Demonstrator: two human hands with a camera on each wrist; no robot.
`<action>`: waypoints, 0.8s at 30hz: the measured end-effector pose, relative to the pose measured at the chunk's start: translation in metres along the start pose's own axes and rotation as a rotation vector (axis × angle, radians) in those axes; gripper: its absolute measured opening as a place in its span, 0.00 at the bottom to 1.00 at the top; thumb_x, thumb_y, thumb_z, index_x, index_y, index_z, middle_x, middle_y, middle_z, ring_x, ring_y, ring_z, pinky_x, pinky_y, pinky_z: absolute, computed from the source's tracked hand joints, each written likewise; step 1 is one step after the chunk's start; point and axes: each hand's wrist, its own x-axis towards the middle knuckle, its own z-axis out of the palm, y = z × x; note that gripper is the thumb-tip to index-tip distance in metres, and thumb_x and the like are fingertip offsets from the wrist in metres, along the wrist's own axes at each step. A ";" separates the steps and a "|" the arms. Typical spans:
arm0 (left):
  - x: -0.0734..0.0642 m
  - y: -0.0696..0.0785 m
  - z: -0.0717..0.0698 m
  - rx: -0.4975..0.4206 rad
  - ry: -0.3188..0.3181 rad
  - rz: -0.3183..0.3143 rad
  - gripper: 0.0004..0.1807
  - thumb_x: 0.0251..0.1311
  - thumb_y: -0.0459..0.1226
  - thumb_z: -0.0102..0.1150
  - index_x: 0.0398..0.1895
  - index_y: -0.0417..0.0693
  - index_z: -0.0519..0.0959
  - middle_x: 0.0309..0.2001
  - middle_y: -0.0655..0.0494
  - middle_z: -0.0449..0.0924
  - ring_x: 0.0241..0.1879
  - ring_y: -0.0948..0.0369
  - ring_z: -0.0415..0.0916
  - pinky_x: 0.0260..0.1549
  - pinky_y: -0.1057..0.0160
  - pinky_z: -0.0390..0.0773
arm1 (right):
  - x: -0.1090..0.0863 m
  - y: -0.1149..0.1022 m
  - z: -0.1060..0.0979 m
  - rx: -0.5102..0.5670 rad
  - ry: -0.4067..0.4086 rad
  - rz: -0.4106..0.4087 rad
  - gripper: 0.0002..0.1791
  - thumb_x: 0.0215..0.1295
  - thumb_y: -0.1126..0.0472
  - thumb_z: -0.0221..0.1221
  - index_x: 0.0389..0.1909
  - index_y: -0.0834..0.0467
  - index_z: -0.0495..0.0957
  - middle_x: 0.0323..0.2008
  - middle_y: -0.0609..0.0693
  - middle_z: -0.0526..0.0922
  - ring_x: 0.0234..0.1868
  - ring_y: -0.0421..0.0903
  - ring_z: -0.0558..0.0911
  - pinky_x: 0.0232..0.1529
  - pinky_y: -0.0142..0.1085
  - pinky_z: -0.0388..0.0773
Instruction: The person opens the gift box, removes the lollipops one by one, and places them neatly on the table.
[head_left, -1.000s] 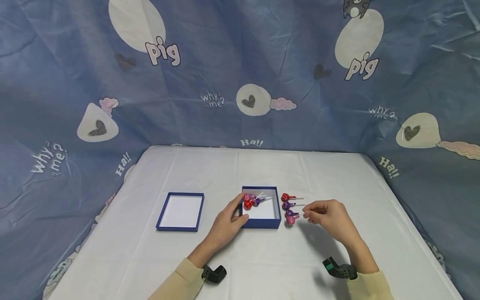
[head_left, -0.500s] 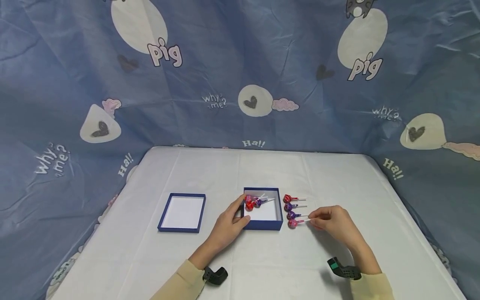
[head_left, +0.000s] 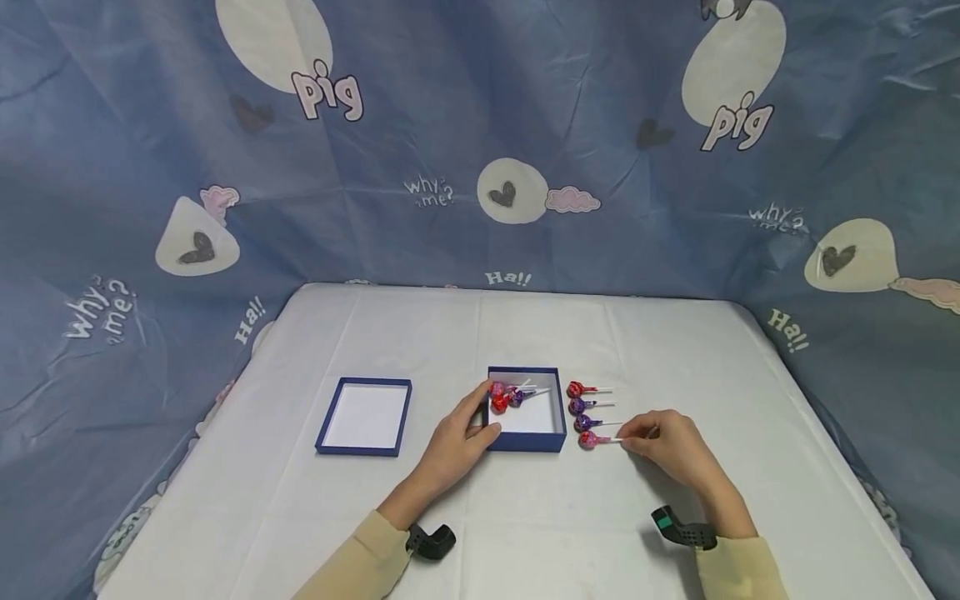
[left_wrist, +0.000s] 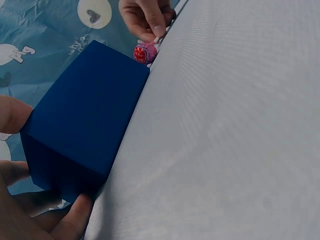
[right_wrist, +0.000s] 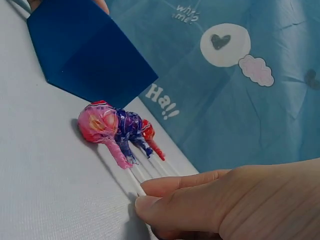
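Observation:
My right hand (head_left: 671,446) pinches the white stick of a pink lollipop (head_left: 588,439) between thumb and fingertips. Its round wrapped head points left, at the near end of a row to the right of a blue box (head_left: 525,442). Beyond it in that row lie two purple lollipops, the nearer purple lollipop (head_left: 583,423) and the farther purple lollipop (head_left: 577,406), then a red lollipop (right_wrist: 148,131). My left hand (head_left: 453,442) grips the box at its left side, thumb at the near corner. Inside the box, several lollipops (head_left: 499,403) sit bunched toward the back left.
A shallow blue-edged lid (head_left: 365,414) with a white inside lies left of the box. Everything rests on a white cloth-covered table (head_left: 420,333). A blue printed curtain (head_left: 405,242) hangs behind and around its sides.
My right hand has drawn the pink lollipop slightly right and straightened it, so it now lies apart from the nearer purple one, in line with the row. The left hand stays on the box.

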 end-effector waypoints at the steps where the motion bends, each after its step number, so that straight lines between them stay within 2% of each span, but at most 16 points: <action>1: 0.000 0.000 0.000 0.000 -0.003 -0.002 0.38 0.69 0.44 0.60 0.80 0.57 0.57 0.77 0.55 0.57 0.74 0.57 0.57 0.62 0.60 0.73 | 0.000 0.001 0.000 -0.007 0.001 0.001 0.05 0.59 0.64 0.70 0.31 0.49 0.88 0.28 0.41 0.82 0.29 0.44 0.74 0.29 0.34 0.71; 10: -0.001 0.004 -0.002 -0.009 -0.006 0.005 0.38 0.70 0.44 0.60 0.80 0.55 0.57 0.77 0.54 0.57 0.74 0.56 0.57 0.63 0.58 0.72 | 0.002 0.005 0.004 -0.013 0.017 0.001 0.09 0.59 0.66 0.70 0.30 0.46 0.88 0.32 0.42 0.84 0.31 0.44 0.74 0.31 0.35 0.72; 24: 0.000 0.004 -0.002 -0.003 -0.007 0.002 0.38 0.69 0.44 0.60 0.80 0.56 0.57 0.77 0.54 0.57 0.73 0.57 0.58 0.61 0.61 0.73 | 0.003 0.006 0.004 0.002 0.001 0.012 0.08 0.59 0.64 0.70 0.30 0.46 0.89 0.34 0.42 0.85 0.32 0.43 0.75 0.33 0.34 0.73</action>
